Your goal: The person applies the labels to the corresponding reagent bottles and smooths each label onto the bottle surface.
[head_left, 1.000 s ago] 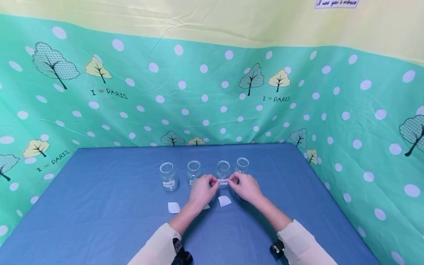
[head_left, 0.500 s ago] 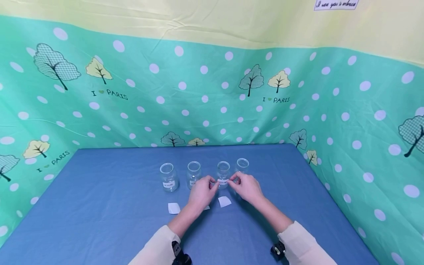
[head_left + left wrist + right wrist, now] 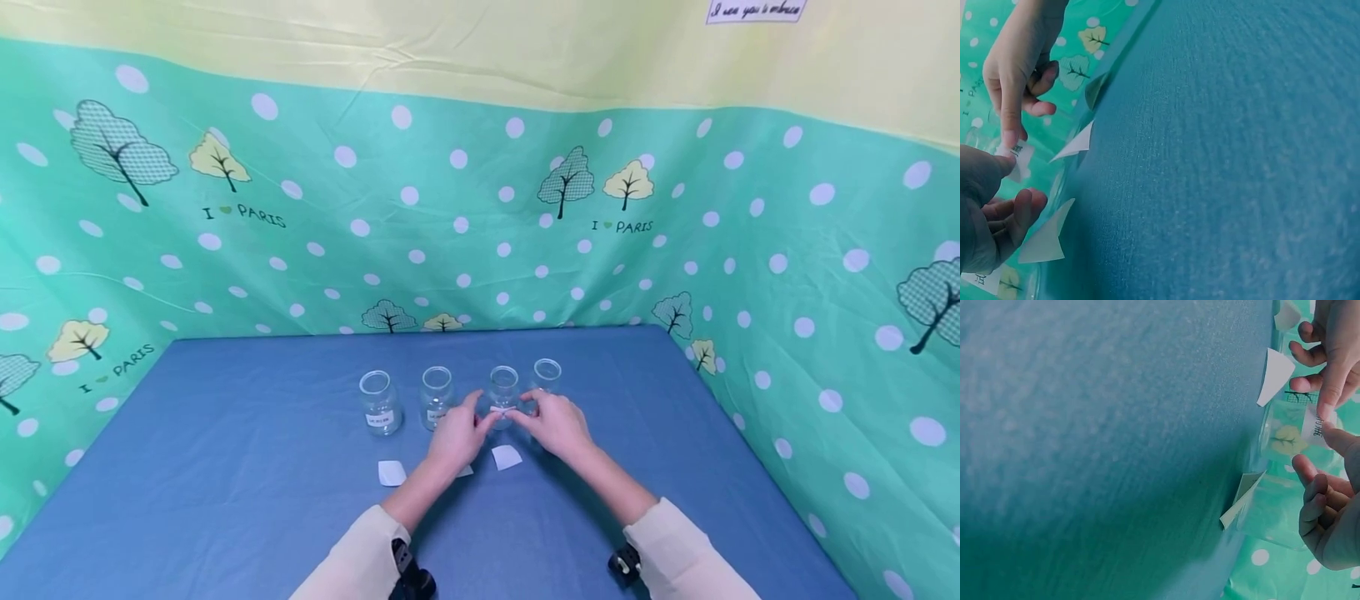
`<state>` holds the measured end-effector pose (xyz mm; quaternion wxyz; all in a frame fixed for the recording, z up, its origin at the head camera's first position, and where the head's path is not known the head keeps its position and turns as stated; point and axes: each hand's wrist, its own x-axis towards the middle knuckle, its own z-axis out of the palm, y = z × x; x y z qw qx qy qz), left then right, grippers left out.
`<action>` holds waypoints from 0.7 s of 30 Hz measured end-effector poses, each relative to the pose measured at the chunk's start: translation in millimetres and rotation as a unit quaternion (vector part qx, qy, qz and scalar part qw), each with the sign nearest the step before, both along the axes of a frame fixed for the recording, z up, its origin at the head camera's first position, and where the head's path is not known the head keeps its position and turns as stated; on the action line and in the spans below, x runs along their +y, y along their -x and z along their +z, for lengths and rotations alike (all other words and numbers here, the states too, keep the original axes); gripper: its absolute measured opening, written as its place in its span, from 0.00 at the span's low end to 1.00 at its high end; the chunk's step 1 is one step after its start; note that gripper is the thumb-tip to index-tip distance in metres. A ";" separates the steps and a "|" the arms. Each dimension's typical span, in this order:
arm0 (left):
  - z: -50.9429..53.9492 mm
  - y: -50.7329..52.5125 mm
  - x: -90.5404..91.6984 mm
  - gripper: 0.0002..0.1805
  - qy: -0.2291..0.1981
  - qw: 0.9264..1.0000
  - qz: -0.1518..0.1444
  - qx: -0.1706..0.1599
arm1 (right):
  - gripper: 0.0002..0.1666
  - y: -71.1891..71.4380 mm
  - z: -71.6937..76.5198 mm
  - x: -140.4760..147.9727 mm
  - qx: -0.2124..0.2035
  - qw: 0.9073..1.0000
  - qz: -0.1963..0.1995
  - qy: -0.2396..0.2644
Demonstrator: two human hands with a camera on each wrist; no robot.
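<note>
A clear glass jar (image 3: pixel 504 381), third from the left in a row, stands upright between the hands. A white printed label (image 3: pixel 504 409) lies across its front. Left hand (image 3: pixel 452 435) and right hand (image 3: pixel 558 423) press the label with straight thumbs, tips close together at its middle. Their index fingers stand out towards either side of the jar; whether they touch the glass I cannot tell. In the right wrist view the label (image 3: pixel 1311 427) shows dark print beside the thumbs. The right hand partly hides the rightmost jar (image 3: pixel 547 377).
Two more labelled glass jars, the leftmost jar (image 3: pixel 377 390) and its neighbour (image 3: pixel 437 383), stand to the left. White paper pieces lie before the row: a left piece (image 3: pixel 392 472), a partly hidden piece (image 3: pixel 465 471) and a right piece (image 3: pixel 507 457). Polka-dot cloth (image 3: pixel 420 208) rises behind.
Both hands pinched the label's ends at the jar a second ago. Now the thumbs have come together on its middle and the index fingers have spread away. The jars have stayed put.
</note>
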<state>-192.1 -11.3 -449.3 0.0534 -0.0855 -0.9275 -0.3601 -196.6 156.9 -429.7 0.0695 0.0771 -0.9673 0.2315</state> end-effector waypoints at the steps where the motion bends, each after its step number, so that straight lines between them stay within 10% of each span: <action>1: -0.4 0.4 -0.3 0.31 -0.001 1.000 -0.001 -0.001 | 0.27 0.5 0.1 0.0 0.000 1.000 0.001 -0.002; 21: -5.0 3.2 -7.3 0.25 0.008 0.999 -0.029 0.032 | 0.14 2.5 3.6 5.6 0.012 0.999 0.021 -0.028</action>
